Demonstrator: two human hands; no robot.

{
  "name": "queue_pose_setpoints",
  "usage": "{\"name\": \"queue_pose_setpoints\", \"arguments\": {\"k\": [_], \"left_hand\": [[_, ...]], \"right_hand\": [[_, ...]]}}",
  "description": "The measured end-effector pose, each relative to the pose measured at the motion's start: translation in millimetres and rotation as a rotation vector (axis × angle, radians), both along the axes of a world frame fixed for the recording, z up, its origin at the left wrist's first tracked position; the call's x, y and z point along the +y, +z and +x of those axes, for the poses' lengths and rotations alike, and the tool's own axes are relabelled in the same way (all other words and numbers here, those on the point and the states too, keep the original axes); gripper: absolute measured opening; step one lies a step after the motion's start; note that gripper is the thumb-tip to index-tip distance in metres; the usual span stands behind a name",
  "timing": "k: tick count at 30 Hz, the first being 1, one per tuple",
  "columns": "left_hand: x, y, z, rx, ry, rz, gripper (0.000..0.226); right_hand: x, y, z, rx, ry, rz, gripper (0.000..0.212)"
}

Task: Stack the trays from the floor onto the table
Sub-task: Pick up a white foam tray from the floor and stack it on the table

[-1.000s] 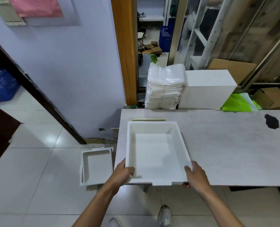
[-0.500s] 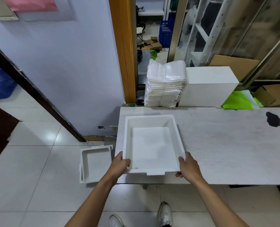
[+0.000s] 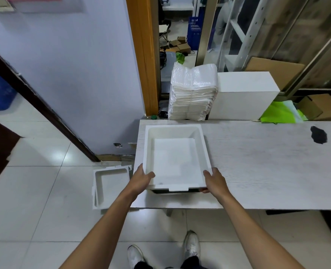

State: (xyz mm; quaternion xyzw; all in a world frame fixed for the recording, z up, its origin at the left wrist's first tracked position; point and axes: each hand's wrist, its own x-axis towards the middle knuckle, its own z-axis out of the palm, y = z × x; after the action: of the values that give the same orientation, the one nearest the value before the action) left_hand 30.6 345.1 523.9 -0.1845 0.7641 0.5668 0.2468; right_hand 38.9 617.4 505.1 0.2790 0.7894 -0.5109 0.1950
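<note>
A white foam tray point(image 3: 172, 158) rests over the left end of the whitish table point(image 3: 257, 167), its near edge raised slightly with a dark gap beneath. My left hand point(image 3: 141, 179) grips its near left corner, thumb inside the rim. My right hand point(image 3: 215, 181) grips the near right corner, fingers under the rim. More white trays point(image 3: 110, 187) lie stacked on the tiled floor just left of the table.
Behind the table stand a wrapped stack of white sheets point(image 3: 193, 94) and a white box point(image 3: 246, 98). A green bag point(image 3: 281, 113) and cardboard boxes point(image 3: 319, 105) lie at the back right. A black mark point(image 3: 318, 134) is on the tabletop. My shoes point(image 3: 191, 243) are near the table's front edge.
The tray has moved farther onto the table, away from me, with both hands still on its near corners. The green strip seen beyond its far edge is no longer visible.
</note>
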Motion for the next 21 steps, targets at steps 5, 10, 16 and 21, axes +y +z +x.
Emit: {"name": "queue_pose_setpoints", "arguments": {"k": [5, 10, 16, 21], "left_hand": [[-9.5, -11.4, 5.2, -0.044, 0.004, -0.040, 0.061], [-9.0, -12.7, 10.6, -0.021, 0.059, -0.046, 0.031], [-7.6, -11.9, 12.0, -0.018, 0.046, -0.047, 0.033], [-12.5, -22.6, 19.6, -0.047, 0.050, -0.015, 0.061]], "right_hand": [[5.3, -2.6, 1.1, -0.009, -0.004, -0.027, 0.043], [6.8, 6.9, -0.1, 0.022, -0.022, -0.063, 0.026], [12.6, 4.9, -1.1, 0.037, 0.000, -0.041, 0.026], [14.6, 0.0, 0.6, 0.021, -0.006, -0.009, 0.031]]}}
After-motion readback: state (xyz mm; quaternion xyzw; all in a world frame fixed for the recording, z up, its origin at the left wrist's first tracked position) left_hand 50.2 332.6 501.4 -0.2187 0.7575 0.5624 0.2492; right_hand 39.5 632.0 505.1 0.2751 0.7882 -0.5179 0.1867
